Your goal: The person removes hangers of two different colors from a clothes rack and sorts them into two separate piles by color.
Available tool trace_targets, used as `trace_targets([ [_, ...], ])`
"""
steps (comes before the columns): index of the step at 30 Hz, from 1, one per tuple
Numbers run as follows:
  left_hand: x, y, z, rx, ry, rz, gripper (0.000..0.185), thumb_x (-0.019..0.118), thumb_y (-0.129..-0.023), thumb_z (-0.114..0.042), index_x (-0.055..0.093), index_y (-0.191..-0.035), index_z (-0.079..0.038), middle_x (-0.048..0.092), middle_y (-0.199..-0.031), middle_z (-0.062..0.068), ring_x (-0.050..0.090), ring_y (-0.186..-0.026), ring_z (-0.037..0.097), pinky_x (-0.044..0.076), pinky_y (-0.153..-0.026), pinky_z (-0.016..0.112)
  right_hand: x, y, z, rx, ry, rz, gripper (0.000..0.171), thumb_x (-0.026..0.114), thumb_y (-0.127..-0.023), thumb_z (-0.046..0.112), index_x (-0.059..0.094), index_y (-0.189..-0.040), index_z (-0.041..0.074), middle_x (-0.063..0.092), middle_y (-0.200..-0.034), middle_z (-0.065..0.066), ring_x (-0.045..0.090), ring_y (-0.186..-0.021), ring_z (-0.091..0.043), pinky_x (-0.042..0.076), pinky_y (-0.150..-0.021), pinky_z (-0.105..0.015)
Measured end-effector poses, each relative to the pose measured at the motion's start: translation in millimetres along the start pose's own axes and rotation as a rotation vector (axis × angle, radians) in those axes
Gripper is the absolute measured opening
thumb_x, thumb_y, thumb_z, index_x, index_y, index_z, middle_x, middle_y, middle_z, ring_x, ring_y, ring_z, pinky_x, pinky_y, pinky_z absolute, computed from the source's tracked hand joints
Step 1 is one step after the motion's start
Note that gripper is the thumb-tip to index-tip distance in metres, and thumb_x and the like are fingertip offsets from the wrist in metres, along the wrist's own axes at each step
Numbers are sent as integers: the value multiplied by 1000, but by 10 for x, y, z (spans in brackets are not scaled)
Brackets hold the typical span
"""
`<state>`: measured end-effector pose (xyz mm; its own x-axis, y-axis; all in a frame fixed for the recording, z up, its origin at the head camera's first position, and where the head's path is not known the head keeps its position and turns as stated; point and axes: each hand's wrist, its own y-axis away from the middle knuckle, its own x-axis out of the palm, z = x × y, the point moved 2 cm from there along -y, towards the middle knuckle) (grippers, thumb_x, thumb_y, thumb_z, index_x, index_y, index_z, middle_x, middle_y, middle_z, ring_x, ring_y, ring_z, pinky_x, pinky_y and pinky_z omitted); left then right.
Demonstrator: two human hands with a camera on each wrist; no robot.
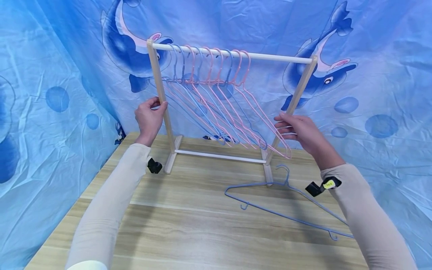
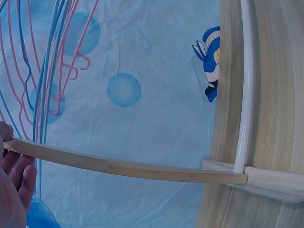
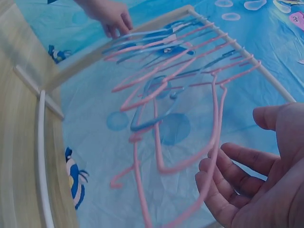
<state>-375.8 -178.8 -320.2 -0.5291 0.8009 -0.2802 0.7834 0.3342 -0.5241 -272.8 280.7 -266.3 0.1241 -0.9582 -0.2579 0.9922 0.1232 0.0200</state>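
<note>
In the head view a wooden clothes rack (image 1: 300, 84) stands on the table, with several pink hangers (image 1: 259, 107) and blue hangers (image 1: 241, 108) hooked over its white top bar (image 1: 270, 57). My left hand (image 1: 150, 118) pinches the rack's left post (image 2: 109, 165) between thumb and fingers. At the rack's other side is my right hand (image 1: 300, 131), its fingers spread and gently bent. In the right wrist view those fingers (image 3: 223, 183) lie right at the edge of the outermost pink hanger, with the thumb held apart from it.
One loose blue hanger (image 1: 270, 210) lies on the wooden table (image 1: 189, 225) at the front right, partly behind my right sleeve. A white lower bar (image 1: 219, 156) joins the rack's feet. Blue sheeting (image 1: 388, 75) printed with dolphins hangs behind and beside the table.
</note>
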Motion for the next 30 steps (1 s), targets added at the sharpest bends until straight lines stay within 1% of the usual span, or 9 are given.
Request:
trace_targets([
  [2, -2, 0, -1, 4, 1, 0, 40, 71, -96, -41, 76, -121, -10, 76, -113, 10, 74, -98, 23, 60, -86, 35, 43, -51, 33, 12, -1, 3, 61, 57, -101, 52, 60, -136, 1, 73, -101, 3, 72, -89, -8, 59, -79, -23],
  [4, -3, -1, -1, 8, 1, 0, 40, 71, -96, -40, 76, -121, -9, 76, -113, 11, 74, -98, 24, 60, -86, 36, 86, -95, 65, 18, 9, 3, 64, 56, -102, 53, 58, -138, 0, 74, -102, 3, 72, -88, -8, 59, -78, -23],
  [6, -3, -1, 0, 11, 4, 1, 40, 71, -96, -40, 76, -122, -9, 76, -114, 11, 74, -99, 24, 60, -87, 37, 125, -145, 96, 18, 16, 5, 62, 55, -102, 52, 60, -137, 1, 74, -101, 3, 71, -88, -8, 59, -77, -23],
  [10, 4, -4, 5, 9, 9, 9, 41, 70, -96, -41, 76, -122, -11, 76, -114, 10, 74, -99, 23, 60, -87, 37, 178, -239, 148, 24, 8, 23, 54, 56, -103, 50, 64, -130, 4, 74, -96, 4, 71, -84, -9, 59, -73, -23],
  [14, -11, 2, 7, 9, 0, 18, 41, 70, -96, -43, 76, -123, -13, 76, -115, 9, 74, -99, 22, 60, -87, 37, 225, -317, 184, 28, 4, 43, 55, 57, -102, 51, 63, -127, 2, 73, -90, 4, 70, -79, -9, 59, -71, -23],
  [17, -17, 7, 6, 12, -6, 21, 41, 70, -96, -44, 76, -123, -13, 76, -114, 8, 74, -98, 21, 60, -86, 37, 253, -353, 198, 35, -6, 50, 53, 58, -102, 47, 64, -128, 1, 73, -90, 3, 69, -77, -9, 58, -70, -23],
  [22, -26, 12, 4, 21, -11, 13, 41, 70, -96, -43, 77, -122, -13, 77, -112, 9, 74, -96, 21, 60, -84, 37, 299, -376, 215, 34, -2, 40, 49, 61, -103, 41, 65, -130, 1, 71, -89, 3, 67, -75, -9, 57, -69, -22],
  [25, -26, 9, 3, 25, -16, 9, 41, 70, -96, -44, 77, -122, -13, 77, -112, 9, 74, -96, 21, 60, -83, 37, 318, -373, 229, 16, 15, 33, 46, 61, -103, 39, 67, -130, 2, 70, -88, 4, 66, -75, -8, 56, -68, -21],
  [30, -24, 6, 4, 25, -24, 5, 40, 70, -96, -43, 77, -122, -13, 77, -111, 8, 73, -96, 21, 60, -83, 36, 339, -354, 254, -16, 24, 6, 39, 60, -104, 35, 68, -126, 3, 65, -82, 4, 59, -70, -9, 50, -62, -21],
])
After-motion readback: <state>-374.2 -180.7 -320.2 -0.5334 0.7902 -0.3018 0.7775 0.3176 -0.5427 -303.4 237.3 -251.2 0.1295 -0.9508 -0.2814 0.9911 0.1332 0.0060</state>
